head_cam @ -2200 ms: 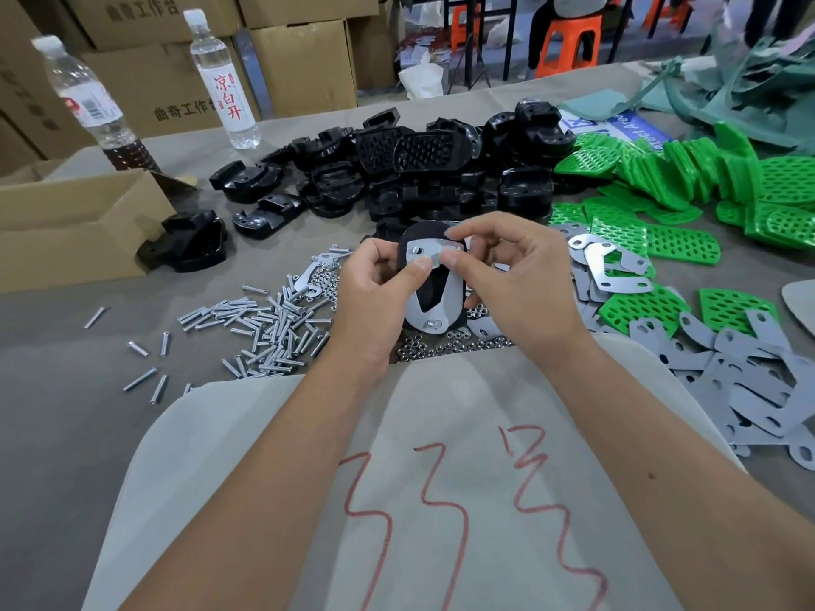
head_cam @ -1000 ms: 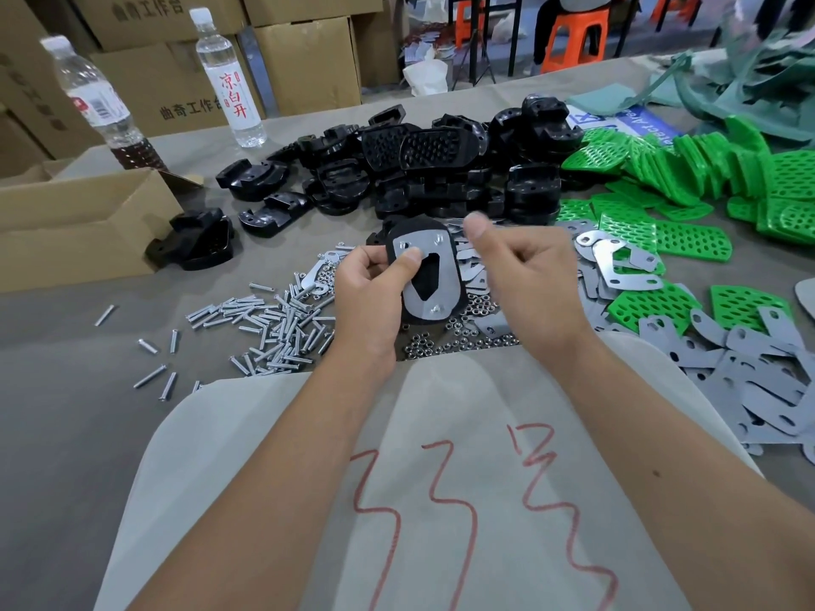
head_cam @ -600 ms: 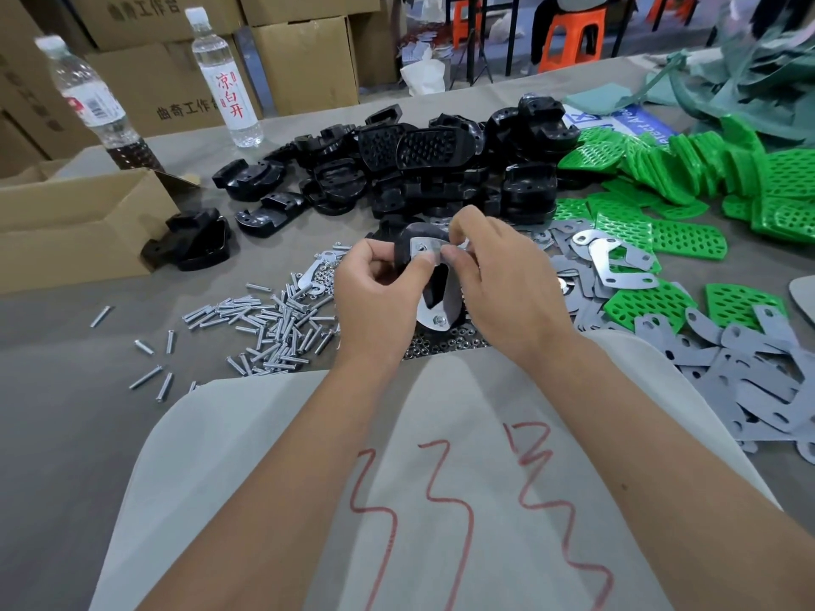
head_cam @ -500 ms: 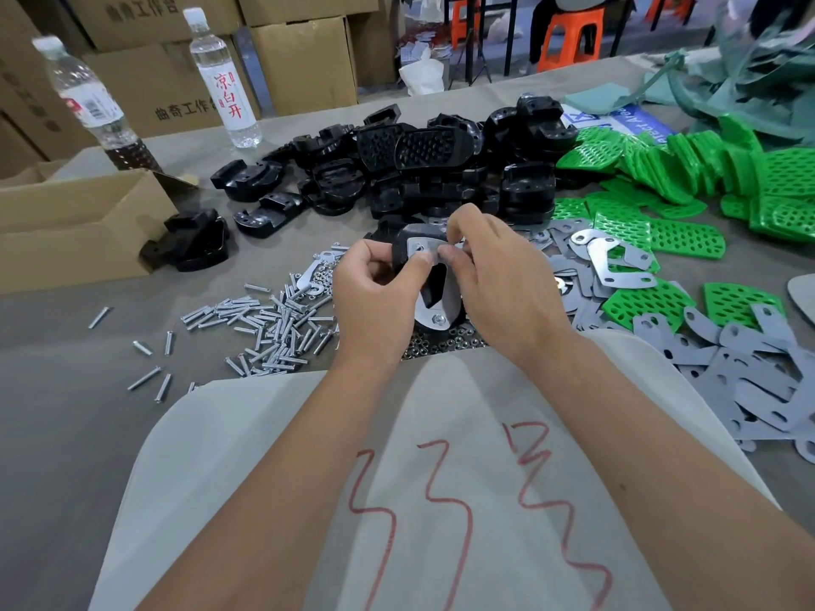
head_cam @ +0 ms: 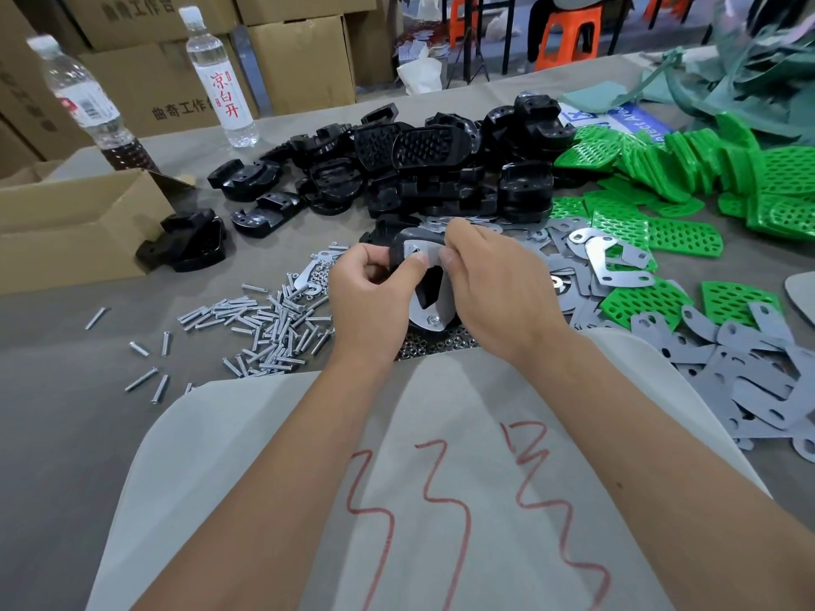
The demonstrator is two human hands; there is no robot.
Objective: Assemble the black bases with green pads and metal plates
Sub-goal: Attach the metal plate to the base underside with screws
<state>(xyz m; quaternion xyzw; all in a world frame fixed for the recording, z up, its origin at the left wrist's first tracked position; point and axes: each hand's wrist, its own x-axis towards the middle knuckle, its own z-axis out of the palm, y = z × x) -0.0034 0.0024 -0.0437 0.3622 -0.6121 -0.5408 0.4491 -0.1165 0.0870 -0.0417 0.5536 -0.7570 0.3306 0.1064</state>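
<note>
My left hand [head_cam: 368, 297] grips a black base [head_cam: 427, 289] held upright above the table, thumb pressed on the metal plate [head_cam: 434, 311] fitted to its face. A nut sits on the plate's lower end. My right hand [head_cam: 494, 280] pinches at the plate's top end, thumb and forefinger together; what lies between them is hidden. A heap of black bases [head_cam: 419, 169] lies behind, green perforated pads [head_cam: 688, 178] to the right, and loose metal plates [head_cam: 608, 262] beside them.
Bolts [head_cam: 260, 324] are scattered left of my hands, small nuts [head_cam: 436, 346] just below them. Grey plates [head_cam: 749, 372] cover the right foreground. A cardboard box [head_cam: 75, 227] and two water bottles [head_cam: 220, 77] stand at the left. A white sheet with red marks [head_cam: 441, 478] lies in front.
My right hand, lifted clear a second ago, has come back to the top of the plate and now pinches there. The base has tilted slightly; my left hand keeps its grip.
</note>
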